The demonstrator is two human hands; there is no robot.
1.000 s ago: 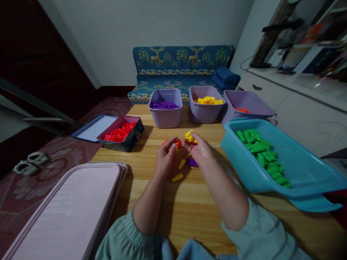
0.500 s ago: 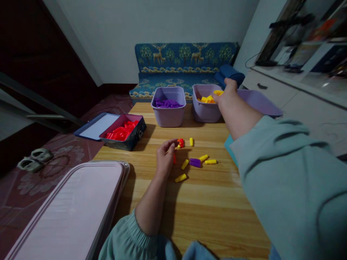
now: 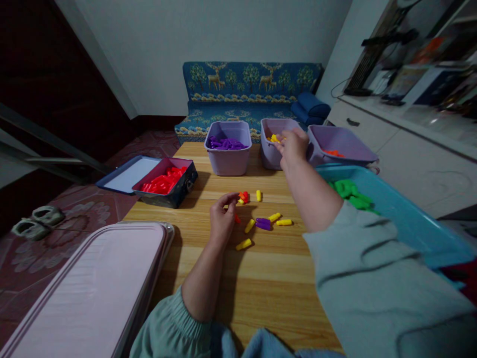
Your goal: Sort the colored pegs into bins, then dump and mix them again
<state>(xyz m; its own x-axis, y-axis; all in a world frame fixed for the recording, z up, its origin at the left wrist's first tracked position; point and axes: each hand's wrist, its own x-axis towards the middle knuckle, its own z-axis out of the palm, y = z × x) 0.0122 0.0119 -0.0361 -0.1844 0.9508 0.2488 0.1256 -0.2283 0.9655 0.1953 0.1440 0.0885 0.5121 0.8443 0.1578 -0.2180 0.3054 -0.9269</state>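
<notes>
Yellow pieces [image 3: 284,222] and purple pieces [image 3: 264,226] showed bright on a tan, wood-grained table [image 3: 276,283].
Plastic bins [image 3: 228,164] were lilac, the tub [image 3: 406,211] turquoise, the sleeves [image 3: 175,320] grey-green; deer and trees patterned the blue sofa [image 3: 240,94].

sofa [image 3: 238,110]: upper centre, behind table [image 3: 197,229]
bins [image 3: 228,163]: centre to right, before sofa
tin [image 3: 181,193]: left, on table
tub [image 3: 410,214]: right, on table
loose pieces [image 3: 284,223]: mid-frame, on table

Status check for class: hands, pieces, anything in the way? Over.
Right hand at middle lilac bin. Left hand beside red pieces. Yellow pieces, purple pieces loose on table. No obstruction visible.
</notes>
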